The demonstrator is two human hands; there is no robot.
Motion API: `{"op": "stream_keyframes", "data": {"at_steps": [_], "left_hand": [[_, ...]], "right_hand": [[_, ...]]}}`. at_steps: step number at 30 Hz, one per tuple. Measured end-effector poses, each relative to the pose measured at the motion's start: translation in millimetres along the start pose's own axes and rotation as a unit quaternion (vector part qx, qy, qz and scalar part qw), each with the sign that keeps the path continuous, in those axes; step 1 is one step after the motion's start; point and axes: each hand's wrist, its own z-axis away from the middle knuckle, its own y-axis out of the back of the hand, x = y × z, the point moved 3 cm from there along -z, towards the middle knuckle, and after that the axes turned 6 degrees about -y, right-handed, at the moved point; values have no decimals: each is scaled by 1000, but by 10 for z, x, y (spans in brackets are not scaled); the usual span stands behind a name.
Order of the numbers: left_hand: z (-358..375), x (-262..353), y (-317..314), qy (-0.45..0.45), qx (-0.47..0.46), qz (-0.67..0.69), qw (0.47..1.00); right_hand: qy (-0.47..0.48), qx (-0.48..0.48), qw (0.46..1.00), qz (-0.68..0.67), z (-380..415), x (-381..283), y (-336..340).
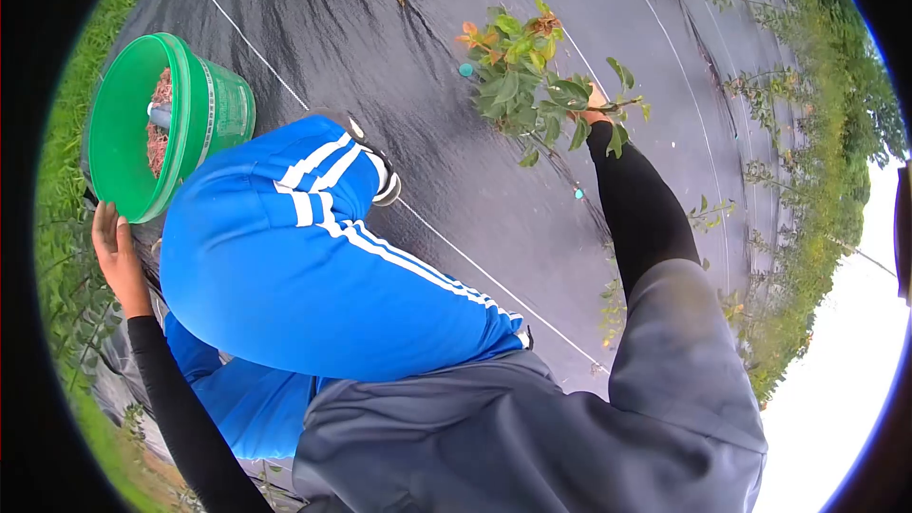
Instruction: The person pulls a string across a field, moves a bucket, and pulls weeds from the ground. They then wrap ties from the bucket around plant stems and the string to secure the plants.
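Note:
At the lower rim of a green bucket (228,106) on the left is my left hand (116,256), its fingers and thumb closed over the edge. The bucket tilts with its mouth toward the left. Inside it lies reddish-brown loose material (160,147) with a grey and white object (160,115) on top, of a kind I cannot make out. My right hand (596,106) reaches into a leafy young plant (513,76) with green and some reddish leaves. Leaves cover its fingers, so whether they grip a stem is hidden.
Black ground sheet (456,180) spreads under the plants, crossed by white lines and dotted with teal discs (465,69). My blue-trousered legs (313,266) are bent between bucket and plant. Grass (71,114) borders the left; more plant rows (779,85) stand at the right.

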Motion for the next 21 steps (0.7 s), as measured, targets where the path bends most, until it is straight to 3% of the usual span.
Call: {"op": "stream_keyframes", "data": {"at_steps": [3, 6, 7, 8, 10, 11, 12, 14, 17, 21], "left_hand": [[341, 130, 185, 26, -11, -12, 1000], [738, 140, 379, 58, -10, -20, 998], [870, 141, 441, 90, 1, -4, 996], [996, 130, 500, 121, 11, 12, 993], [1219, 12, 642, 182, 39, 37, 982], [1302, 5, 664, 170, 34, 37, 984], [1384, -20, 700, 194, 47, 47, 979], [1486, -8, 761, 210, 57, 49, 975], [1570, 126, 748, 229, 49, 35, 971], [1567, 259, 667, 235, 46, 44, 970]], "right_hand": [[59, 74, 970, -223, -48, 494, -553], [-102, 25, 991, -88, 224, 324, -457], [-94, 72, 992, -46, 297, 418, -669], [-178, -33, 974, -139, 394, 325, -753], [-383, -213, 862, -256, 662, 110, -906], [-406, -194, 777, -440, 771, 95, -1123], [-407, -191, 772, -450, 884, 17, -1143], [-426, -115, 602, -665, 1088, -183, -1163], [-391, -89, 553, -730, 1000, -250, -1346], [-414, -74, 547, -724, 882, -284, -1538]]}}
